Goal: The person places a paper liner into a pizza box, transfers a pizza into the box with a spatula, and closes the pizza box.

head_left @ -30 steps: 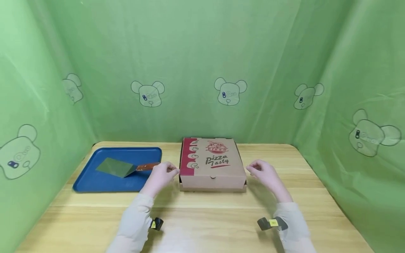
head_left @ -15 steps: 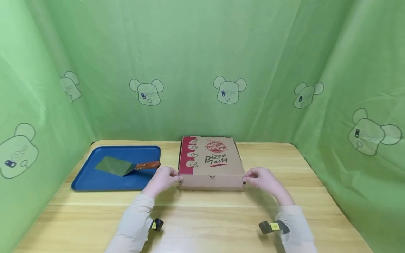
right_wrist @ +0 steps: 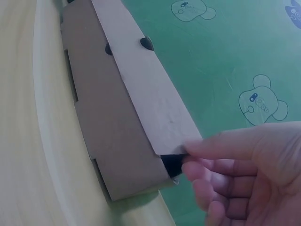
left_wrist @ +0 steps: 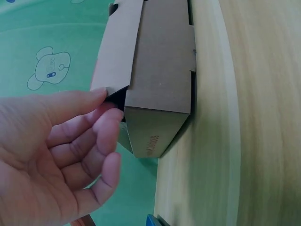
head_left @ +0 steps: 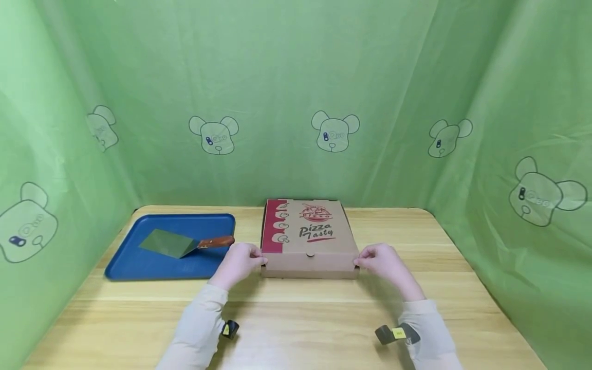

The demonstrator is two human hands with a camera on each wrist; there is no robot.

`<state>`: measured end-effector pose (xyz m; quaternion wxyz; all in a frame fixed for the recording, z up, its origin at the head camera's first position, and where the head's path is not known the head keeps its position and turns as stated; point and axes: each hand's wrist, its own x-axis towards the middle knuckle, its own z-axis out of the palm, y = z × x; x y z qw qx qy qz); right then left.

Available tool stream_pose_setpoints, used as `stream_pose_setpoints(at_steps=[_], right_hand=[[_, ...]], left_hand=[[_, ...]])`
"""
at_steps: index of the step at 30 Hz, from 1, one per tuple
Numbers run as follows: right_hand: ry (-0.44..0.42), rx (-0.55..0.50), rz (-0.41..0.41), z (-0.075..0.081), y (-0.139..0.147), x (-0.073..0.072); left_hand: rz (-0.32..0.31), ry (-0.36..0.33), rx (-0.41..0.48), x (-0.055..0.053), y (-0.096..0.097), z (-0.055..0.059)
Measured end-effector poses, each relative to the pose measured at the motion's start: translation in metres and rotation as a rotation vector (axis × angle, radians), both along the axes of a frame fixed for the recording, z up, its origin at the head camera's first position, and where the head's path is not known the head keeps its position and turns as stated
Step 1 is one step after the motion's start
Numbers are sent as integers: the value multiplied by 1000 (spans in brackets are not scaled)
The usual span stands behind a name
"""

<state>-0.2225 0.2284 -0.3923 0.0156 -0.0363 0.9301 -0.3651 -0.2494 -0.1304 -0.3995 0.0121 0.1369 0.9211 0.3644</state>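
Note:
A cardboard pizza box [head_left: 319,241] with a red strip and "Pizza Tasty" print lies on the table. Its front lid flap [right_wrist: 146,103] hangs outside the base's front wall [right_wrist: 103,103], with dark gaps at both corners. At the flap's left corner, my left hand [head_left: 240,263] pinches the cardboard; the left wrist view has the thumb [left_wrist: 80,104] on the outer face and the forefinger behind. My right hand [head_left: 381,263] pinches the right corner likewise, its thumb [right_wrist: 211,145] against the flap. The box's inside is hidden.
Left of the box sits a blue tray [head_left: 148,267]. On it lies a broad-bladed spatula [head_left: 168,243] with a wooden handle pointing toward my left hand. Green curtains [head_left: 277,169] with bear-head drawings enclose the wooden table [head_left: 296,318] at the back and both sides.
Both hands have come down and inward from beside the box onto the flap's front corners and taken hold. The flap has risen very slightly. Tray and spatula are unmoved.

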Motion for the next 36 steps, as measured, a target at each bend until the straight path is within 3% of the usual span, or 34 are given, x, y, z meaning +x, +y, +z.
stream_pose_setpoints(at_steps=[7,23,32,36], right_hand=[[23,-5,-41,-1,0,-1],[55,-3,-78,-6,0,-1],[8,-36,-50,-5,3,-1],[-46,-91,-77,-1,7,-1]], left_hand=[[21,88,-19,-1,1,0],[84,101,-14,1,0,-4],[47,64,4,0,-3,-3],[70,-32,48,-1,-6,-1]])
